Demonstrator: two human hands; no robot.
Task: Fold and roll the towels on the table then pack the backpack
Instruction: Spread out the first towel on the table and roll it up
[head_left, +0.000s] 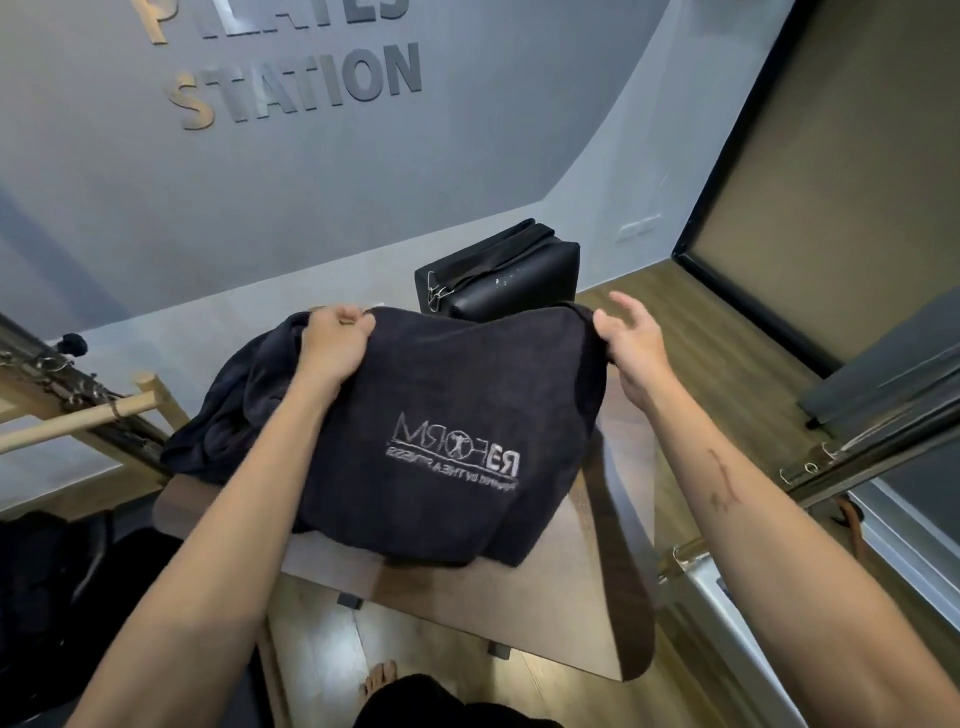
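The left hand (335, 343) has a tight grip on one top corner of the dark towel (447, 415), and the right hand (631, 338) pinches the other. They hold it up over the counter (519, 613) so it hangs flat, ready to fold. More towels (228, 410) sit piled beside it, and the black bag (498, 275) waits behind

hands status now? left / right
Left hand: grips the dark towel's far left corner.
Right hand: pinches its far right corner; other fingers loose.

A Pilates studio: raised wall lettering (296, 85) reads "PILATES STATION", with a reformer frame (78, 384) beside the table (519, 613).
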